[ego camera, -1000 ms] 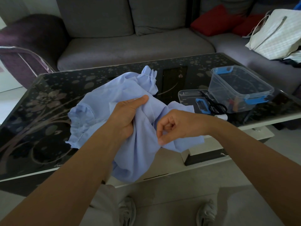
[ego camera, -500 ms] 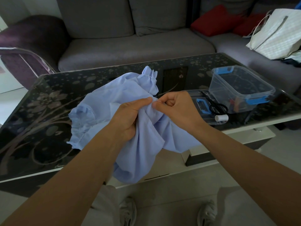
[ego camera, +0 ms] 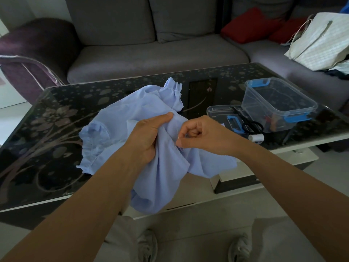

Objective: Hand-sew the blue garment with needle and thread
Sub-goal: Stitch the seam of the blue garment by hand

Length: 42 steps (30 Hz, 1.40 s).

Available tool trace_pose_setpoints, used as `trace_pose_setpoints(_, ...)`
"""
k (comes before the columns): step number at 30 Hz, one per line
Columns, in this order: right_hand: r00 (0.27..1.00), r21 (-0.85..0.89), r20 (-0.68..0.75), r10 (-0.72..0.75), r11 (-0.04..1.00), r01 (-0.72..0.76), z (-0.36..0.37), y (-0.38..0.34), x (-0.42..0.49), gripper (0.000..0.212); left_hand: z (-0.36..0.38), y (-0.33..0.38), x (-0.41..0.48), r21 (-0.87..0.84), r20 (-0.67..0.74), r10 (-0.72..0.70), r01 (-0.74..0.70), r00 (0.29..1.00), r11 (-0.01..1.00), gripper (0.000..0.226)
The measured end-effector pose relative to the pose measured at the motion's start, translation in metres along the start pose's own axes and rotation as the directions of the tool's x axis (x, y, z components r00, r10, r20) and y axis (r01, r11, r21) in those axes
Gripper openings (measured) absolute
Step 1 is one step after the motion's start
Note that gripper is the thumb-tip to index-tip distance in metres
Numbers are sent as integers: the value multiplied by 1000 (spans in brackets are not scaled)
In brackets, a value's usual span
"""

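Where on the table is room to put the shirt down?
The table is bare on the left, from the blue garment out to its edge. So is the far strip between the garment and the clear box. The right side is crowded: box, scissors, thread spool.

Garment (ego camera: 132,114) on the table (ego camera: 47,138) before me, box (ego camera: 279,103), scissors (ego camera: 251,123) and spool (ego camera: 256,138) to its right, sofa (ego camera: 151,53) behind the table.

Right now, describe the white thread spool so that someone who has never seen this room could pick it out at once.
Start at the dark glass coffee table and go to its right near edge, where a clear box with blue clips stands. Just in front of the black scissors beside that box lies the thread spool on its side: the only small white cylinder there.
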State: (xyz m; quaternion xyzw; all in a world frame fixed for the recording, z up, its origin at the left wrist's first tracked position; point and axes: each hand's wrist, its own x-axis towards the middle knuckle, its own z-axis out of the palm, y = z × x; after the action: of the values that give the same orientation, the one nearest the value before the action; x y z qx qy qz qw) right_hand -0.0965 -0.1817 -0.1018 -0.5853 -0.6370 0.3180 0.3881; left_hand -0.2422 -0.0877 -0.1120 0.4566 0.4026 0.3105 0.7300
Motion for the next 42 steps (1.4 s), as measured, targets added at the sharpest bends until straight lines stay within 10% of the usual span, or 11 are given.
trace_pose_setpoints(8, 965, 66, -262, 24, 998, -7, -18, -7, 1, 16, 0, 1, -1, 78, 68, 83, -88, 994, 993, 64)
trace_pose_setpoints(25, 971, -132, -201, -127, 986, 102, -19, -4, -4, 24, -8, 8, -10, 269, 141, 153, -187, 978, 945, 29)
trace_pose_setpoints(42, 980, -144, -170, -100, 987, 76, -20, -4, -4, 24, -10, 8, -13, 536, 165, 304, -344, 938, 771, 52)
